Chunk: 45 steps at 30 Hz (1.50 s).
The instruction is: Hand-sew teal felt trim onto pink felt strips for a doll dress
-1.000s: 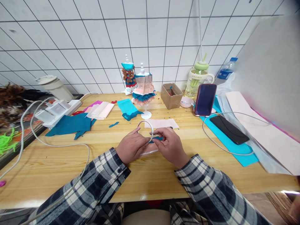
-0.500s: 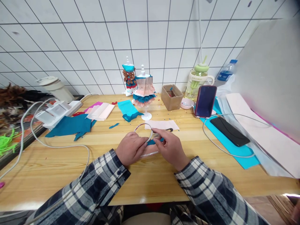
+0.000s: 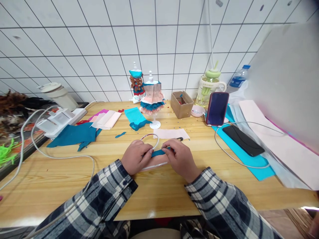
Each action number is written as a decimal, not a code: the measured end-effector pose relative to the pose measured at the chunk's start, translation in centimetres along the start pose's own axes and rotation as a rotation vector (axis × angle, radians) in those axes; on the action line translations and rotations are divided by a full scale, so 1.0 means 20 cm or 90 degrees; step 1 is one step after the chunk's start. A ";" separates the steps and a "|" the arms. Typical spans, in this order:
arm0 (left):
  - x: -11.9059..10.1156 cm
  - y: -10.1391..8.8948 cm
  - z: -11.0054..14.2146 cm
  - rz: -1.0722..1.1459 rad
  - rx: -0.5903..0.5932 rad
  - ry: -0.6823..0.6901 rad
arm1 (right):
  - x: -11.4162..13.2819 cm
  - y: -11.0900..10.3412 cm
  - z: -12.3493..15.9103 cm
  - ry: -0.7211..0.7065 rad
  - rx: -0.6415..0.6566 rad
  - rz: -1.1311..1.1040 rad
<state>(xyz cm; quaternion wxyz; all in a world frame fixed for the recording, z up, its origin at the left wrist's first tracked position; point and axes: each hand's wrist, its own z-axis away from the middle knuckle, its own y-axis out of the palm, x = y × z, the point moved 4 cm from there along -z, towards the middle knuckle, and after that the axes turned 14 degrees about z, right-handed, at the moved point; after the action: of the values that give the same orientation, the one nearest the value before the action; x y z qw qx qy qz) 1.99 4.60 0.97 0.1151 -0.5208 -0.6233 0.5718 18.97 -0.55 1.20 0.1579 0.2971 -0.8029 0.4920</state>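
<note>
Both my hands meet at the middle of the wooden table (image 3: 159,196). Between them runs a narrow teal strip (image 3: 159,152), pinched at its left end by my left hand (image 3: 136,156) and at its right end by my right hand (image 3: 180,157). A thin white hoop (image 3: 151,137) curves up from behind my left fingers. Under the strip lies a pale pink piece (image 3: 154,163) on the table. Behind my hands a pink paper sheet (image 3: 170,133) lies flat, with dark scissor handles (image 3: 179,138) at its edge.
Two small dress forms (image 3: 152,96) in paper dresses stand at the back, with teal and pink paper scraps (image 3: 74,132) to the left. A cardboard box (image 3: 182,103), a green bottle (image 3: 208,88), an upright phone (image 3: 217,108), a flat phone (image 3: 243,140) and white cables (image 3: 59,156) surround the hands.
My hands have lowered toward the table, and the hoop now leans flatter and further left. The teal strip has been drawn out straight between my fingers.
</note>
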 end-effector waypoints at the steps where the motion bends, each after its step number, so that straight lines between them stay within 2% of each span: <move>1: 0.01 0.00 0.00 0.001 -0.007 0.000 | 0.00 0.00 0.00 -0.004 0.007 0.002; 5: 0.03 -0.02 0.00 0.013 -0.028 -0.009 | 0.02 0.01 0.01 -0.011 0.019 0.024; 14: 0.00 -0.02 -0.01 0.157 -0.072 -0.096 | 0.07 -0.02 0.02 -0.037 -0.032 0.035; 17: 0.10 -0.09 0.01 0.191 -0.176 -0.202 | 0.02 -0.08 0.01 -0.007 -0.101 0.023; 19: 0.21 -0.17 0.04 0.161 -0.285 -0.283 | -0.06 -0.15 0.00 0.079 -0.147 0.014; 20: 0.27 -0.21 0.05 0.144 -0.309 -0.293 | -0.11 -0.17 -0.01 0.137 -0.138 0.006; 21: 0.32 -0.24 0.06 0.125 -0.316 -0.298 | -0.15 -0.17 -0.02 0.186 -0.081 -0.012; 22: 0.37 -0.26 0.07 0.072 -0.280 -0.291 | -0.19 -0.17 -0.02 0.224 0.006 -0.033; 25: 0.46 -0.23 0.06 -0.037 -0.092 -0.250 | -0.26 -0.11 -0.01 0.287 0.289 -0.136; 27: 0.49 -0.20 0.06 -0.073 -0.029 -0.252 | -0.27 -0.08 0.02 0.304 0.407 -0.191; 28: 0.50 -0.19 0.06 -0.090 -0.019 -0.265 | -0.28 -0.07 0.03 0.306 0.431 -0.199; 31: 0.46 -0.20 0.06 -0.172 -0.078 -0.291 | -0.30 -0.05 0.04 0.307 0.423 -0.153; 32: 0.43 -0.21 0.06 -0.195 -0.112 -0.272 | -0.31 -0.04 0.04 0.313 0.419 -0.132; 34: 0.33 -0.21 0.04 -0.196 -0.153 -0.174 | -0.34 -0.03 0.04 0.341 0.418 -0.099; 35: 0.26 -0.19 0.03 -0.159 -0.126 -0.092 | -0.35 -0.03 0.04 0.354 0.418 -0.091; 38: 0.03 -0.06 0.02 -0.010 0.072 0.179 | -0.36 -0.02 0.05 0.372 0.419 -0.086; 39: -0.03 -0.02 0.02 0.015 0.111 0.225 | -0.36 -0.02 0.05 0.372 0.421 -0.083; 42: -0.13 0.09 0.03 0.045 0.188 0.252 | -0.35 -0.02 0.05 0.372 0.415 -0.069; 45: -0.15 0.16 0.03 0.053 0.230 0.241 | -0.35 -0.01 0.05 0.365 0.406 -0.072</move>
<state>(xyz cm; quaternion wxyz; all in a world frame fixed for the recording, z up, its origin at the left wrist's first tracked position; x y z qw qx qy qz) 4.43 1.23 -0.60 0.2972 -0.6144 -0.4569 0.5705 24.54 0.67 -2.91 0.3019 0.2261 -0.5168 0.7686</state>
